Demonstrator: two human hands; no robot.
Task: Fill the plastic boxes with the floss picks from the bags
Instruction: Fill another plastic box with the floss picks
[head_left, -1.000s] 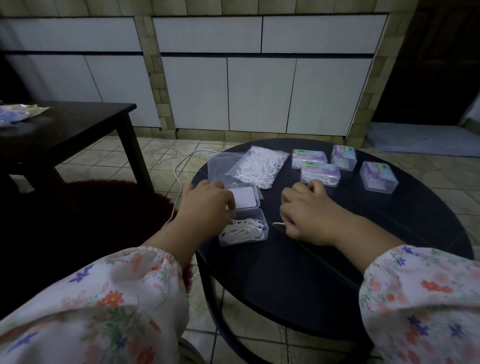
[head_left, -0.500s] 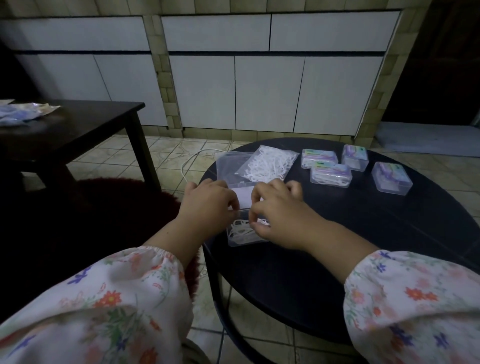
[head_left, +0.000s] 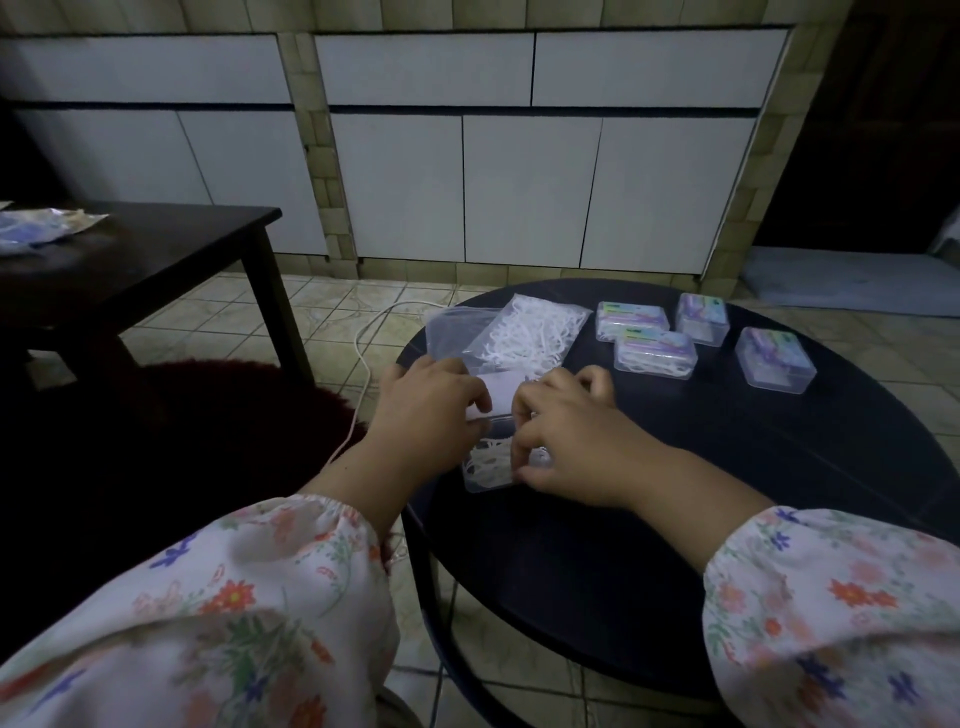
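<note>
A clear plastic box (head_left: 485, 475) lies open near the left edge of the round table, with white floss picks inside and its lid (head_left: 501, 397) folded back. My left hand (head_left: 426, 410) grips the box's left side at the lid. My right hand (head_left: 566, 436) is over the box's right half, its curled fingers pinching floss picks inside it. Behind the hands lies a clear bag of floss picks (head_left: 530, 338) on top of a flat, empty-looking bag (head_left: 449, 332). Several closed, filled boxes (head_left: 654, 353) sit at the back right.
The round black table (head_left: 727, 493) has bare top to the right of and in front of my hands. A dark side table (head_left: 156, 249) with a wrapper stands at the left. A white cable (head_left: 363, 364) hangs over a dark red rug (head_left: 218, 415).
My right hand has moved left from the table top beside the box to over the box. My left hand has stayed on the box's left side.
</note>
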